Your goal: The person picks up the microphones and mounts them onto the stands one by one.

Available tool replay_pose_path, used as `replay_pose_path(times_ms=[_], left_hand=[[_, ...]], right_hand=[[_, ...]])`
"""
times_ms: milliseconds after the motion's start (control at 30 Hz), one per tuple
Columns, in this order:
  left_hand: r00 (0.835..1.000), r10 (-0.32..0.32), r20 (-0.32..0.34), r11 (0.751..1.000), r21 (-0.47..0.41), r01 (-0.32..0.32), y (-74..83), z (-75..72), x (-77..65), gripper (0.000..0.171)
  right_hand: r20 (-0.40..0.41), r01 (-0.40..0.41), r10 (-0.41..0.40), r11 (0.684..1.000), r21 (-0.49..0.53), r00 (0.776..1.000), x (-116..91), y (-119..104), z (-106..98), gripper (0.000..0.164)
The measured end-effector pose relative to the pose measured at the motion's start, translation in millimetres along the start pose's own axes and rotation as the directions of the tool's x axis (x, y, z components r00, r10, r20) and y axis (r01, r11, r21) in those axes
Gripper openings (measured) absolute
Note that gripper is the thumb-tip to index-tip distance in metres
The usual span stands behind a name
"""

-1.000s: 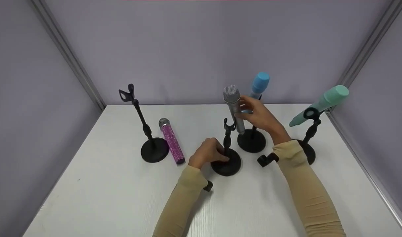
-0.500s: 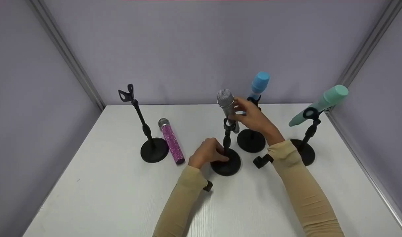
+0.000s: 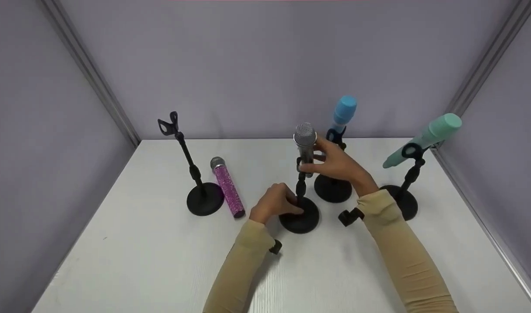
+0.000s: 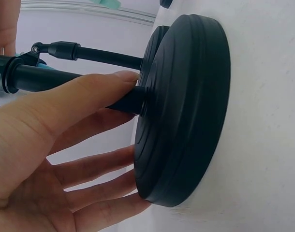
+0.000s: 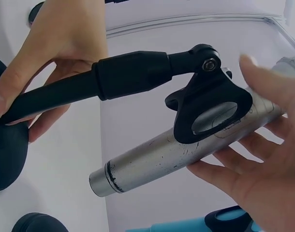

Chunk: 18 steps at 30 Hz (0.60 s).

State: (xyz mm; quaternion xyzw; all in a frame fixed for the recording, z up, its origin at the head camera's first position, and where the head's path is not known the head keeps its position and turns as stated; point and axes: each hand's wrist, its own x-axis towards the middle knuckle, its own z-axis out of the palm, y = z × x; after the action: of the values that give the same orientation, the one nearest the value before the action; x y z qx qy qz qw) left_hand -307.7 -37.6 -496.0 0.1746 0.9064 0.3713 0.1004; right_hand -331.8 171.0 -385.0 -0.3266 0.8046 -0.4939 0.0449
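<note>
A silver microphone (image 3: pixel 305 138) is held in my right hand (image 3: pixel 338 165), its mesh head up. In the right wrist view, the thumb is on one side of the microphone body (image 5: pixel 142 162) and the fingers lie behind it. The black clip (image 5: pixel 184 118) of the middle desk stand overlaps the body there. My left hand (image 3: pixel 274 203) steadies this microphone stand (image 3: pixel 306 222) low down, thumb and forefinger around the pole (image 4: pixel 55 78). Its other fingertips touch the rim of the round base (image 4: pixel 186 111).
Behind stands a stand with a blue microphone (image 3: pixel 345 111); to the right, another bears a mint-green microphone (image 3: pixel 441 127). At left is a stand with a bare clip (image 3: pixel 168 126). A pink glitter microphone (image 3: pixel 228 189) lies beside its base on the white table (image 3: pixel 139 265).
My right hand has brought the silver microphone down from above the middle stand to its clip. The left hand has stayed at the stand's base.
</note>
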Motion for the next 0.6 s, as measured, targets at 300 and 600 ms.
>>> replay_pose_path(times_ms=[300,600], left_hand=[[1.0,0.0,0.001,1.0,0.017,0.0,1.7,4.1,1.9,0.021],[1.0,-0.012,0.004,1.0,0.015,0.012,2.0,3.5,4.2,0.023]], right_hand=[[0.01,-0.017,0.018,0.999,-0.029,1.0,-5.6,0.7,-1.9,0.085],[-0.013,-0.039,0.038,0.998,-0.045,0.999,-2.3,1.1,-2.7,0.092]])
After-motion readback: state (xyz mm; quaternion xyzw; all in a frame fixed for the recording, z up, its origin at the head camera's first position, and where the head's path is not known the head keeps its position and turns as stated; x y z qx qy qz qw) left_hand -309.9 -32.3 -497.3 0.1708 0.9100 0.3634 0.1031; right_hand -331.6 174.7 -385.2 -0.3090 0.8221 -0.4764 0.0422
